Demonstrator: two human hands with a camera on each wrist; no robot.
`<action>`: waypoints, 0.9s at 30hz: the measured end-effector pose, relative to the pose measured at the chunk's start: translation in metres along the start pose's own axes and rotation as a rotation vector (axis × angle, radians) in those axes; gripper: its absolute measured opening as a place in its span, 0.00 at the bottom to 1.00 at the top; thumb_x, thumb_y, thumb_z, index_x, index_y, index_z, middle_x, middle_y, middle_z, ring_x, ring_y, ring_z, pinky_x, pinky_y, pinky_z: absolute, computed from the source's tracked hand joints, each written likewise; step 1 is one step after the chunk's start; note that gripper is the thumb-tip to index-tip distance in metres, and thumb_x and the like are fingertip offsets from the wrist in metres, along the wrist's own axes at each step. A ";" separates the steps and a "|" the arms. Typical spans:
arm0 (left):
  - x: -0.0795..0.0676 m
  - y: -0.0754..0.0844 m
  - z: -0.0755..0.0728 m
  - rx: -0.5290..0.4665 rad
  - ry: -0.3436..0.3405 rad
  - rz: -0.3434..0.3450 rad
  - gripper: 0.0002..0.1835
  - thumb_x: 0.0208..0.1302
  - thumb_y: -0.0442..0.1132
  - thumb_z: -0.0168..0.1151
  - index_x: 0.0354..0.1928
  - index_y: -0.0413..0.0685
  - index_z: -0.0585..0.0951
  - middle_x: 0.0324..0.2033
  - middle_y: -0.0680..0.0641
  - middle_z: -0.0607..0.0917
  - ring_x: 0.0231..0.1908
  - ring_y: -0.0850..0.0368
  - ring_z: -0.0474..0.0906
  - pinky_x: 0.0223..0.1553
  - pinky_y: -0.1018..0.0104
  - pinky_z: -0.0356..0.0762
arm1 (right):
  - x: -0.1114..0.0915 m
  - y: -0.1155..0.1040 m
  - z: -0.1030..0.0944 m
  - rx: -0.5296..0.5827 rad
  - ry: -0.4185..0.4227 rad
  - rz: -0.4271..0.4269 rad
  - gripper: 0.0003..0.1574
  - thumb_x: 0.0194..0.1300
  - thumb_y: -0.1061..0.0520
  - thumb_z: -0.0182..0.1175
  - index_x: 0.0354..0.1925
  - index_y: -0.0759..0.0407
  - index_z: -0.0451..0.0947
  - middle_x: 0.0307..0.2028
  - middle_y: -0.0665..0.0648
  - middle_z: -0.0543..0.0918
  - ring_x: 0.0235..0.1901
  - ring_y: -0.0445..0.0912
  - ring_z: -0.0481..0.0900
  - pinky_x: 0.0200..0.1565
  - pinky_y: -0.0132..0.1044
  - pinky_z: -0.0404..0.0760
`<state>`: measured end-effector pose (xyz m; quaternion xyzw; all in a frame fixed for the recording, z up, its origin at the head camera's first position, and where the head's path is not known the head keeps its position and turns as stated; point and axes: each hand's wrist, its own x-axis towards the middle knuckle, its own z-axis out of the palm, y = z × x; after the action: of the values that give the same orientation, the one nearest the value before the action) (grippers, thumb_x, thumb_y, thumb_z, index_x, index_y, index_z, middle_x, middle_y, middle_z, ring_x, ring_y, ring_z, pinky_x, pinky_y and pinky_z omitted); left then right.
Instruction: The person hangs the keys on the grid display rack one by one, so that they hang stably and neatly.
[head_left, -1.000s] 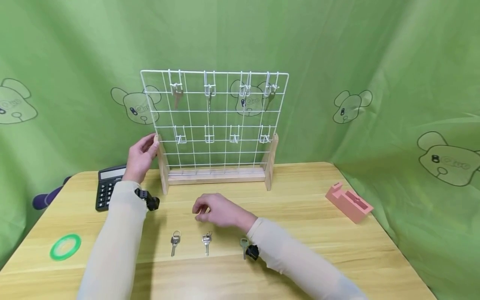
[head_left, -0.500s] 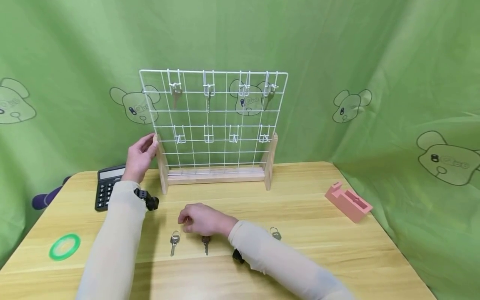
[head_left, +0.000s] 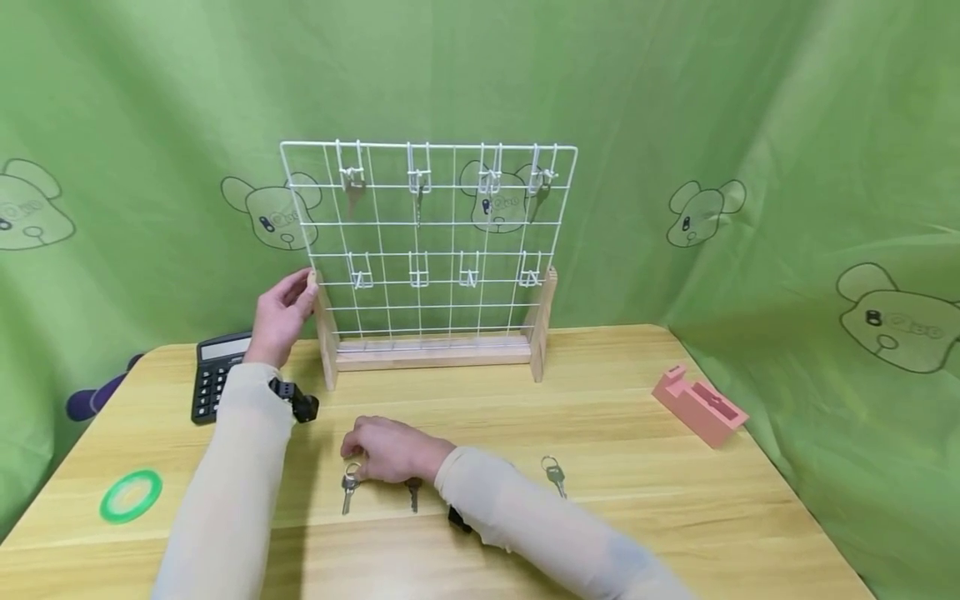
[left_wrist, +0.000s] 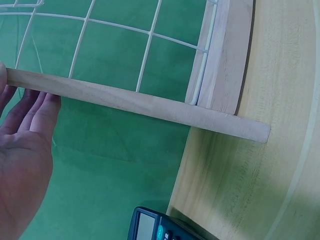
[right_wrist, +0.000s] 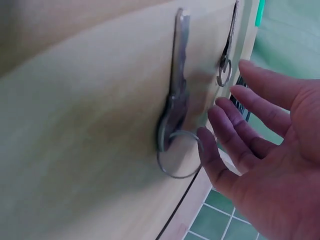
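Note:
In the head view, my left hand (head_left: 279, 317) grips the top of the left wooden post (left_wrist: 125, 99) of a white wire grid rack (head_left: 453, 222). Its thumb lies on one side, its fingers on the other. My right hand (head_left: 393, 450) is low over the table, fingers spread and slightly bent, holding nothing. In the right wrist view, its thumb is close to the ring of the leftmost key (right_wrist: 227, 55). The middle key (right_wrist: 175, 100), with its ring, lies under this hand, partly hidden in the head view. Another ringed key (head_left: 555, 473) lies beyond the right forearm.
Keys (head_left: 354, 196) hang from the rack's upper hooks; the lower hooks (head_left: 419, 277) are bare. A black calculator (head_left: 212, 383) sits by the left forearm. A green tape roll (head_left: 112, 508) lies front left, a pink tape dispenser (head_left: 697, 408) at right. Green curtain (head_left: 615, 92) surrounds the table.
My right hand has moved left and toward the front, down to the leftmost key. Its forearm now covers one key and has uncovered the rightmost. My left hand has stayed on the post.

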<state>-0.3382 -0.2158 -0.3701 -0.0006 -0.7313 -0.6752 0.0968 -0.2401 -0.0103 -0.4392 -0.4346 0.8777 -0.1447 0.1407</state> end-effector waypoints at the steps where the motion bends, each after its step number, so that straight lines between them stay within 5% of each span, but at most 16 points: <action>1: 0.000 0.000 0.000 0.000 0.000 0.001 0.28 0.74 0.41 0.54 0.73 0.47 0.64 0.70 0.42 0.65 0.66 0.49 0.65 0.62 0.68 0.71 | 0.000 -0.001 0.000 -0.007 0.003 0.006 0.21 0.61 0.53 0.70 0.53 0.53 0.82 0.42 0.45 0.77 0.44 0.35 0.74 0.50 0.21 0.72; 12: -0.001 0.000 0.001 0.014 0.004 -0.010 0.29 0.74 0.42 0.54 0.73 0.48 0.63 0.71 0.43 0.64 0.67 0.49 0.64 0.62 0.68 0.70 | 0.003 -0.010 0.003 -0.028 -0.015 0.041 0.13 0.57 0.56 0.72 0.42 0.51 0.82 0.34 0.43 0.72 0.35 0.35 0.69 0.40 0.20 0.72; 27: 0.000 -0.001 0.003 -0.023 0.010 0.006 0.28 0.74 0.40 0.54 0.73 0.45 0.63 0.71 0.40 0.64 0.67 0.47 0.64 0.64 0.65 0.70 | 0.005 -0.002 0.002 0.122 -0.028 0.063 0.11 0.61 0.64 0.67 0.27 0.50 0.77 0.23 0.43 0.75 0.25 0.36 0.71 0.29 0.22 0.72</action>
<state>-0.3384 -0.2133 -0.3716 -0.0003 -0.7230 -0.6832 0.1025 -0.2407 -0.0158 -0.4405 -0.3993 0.8785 -0.1873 0.1837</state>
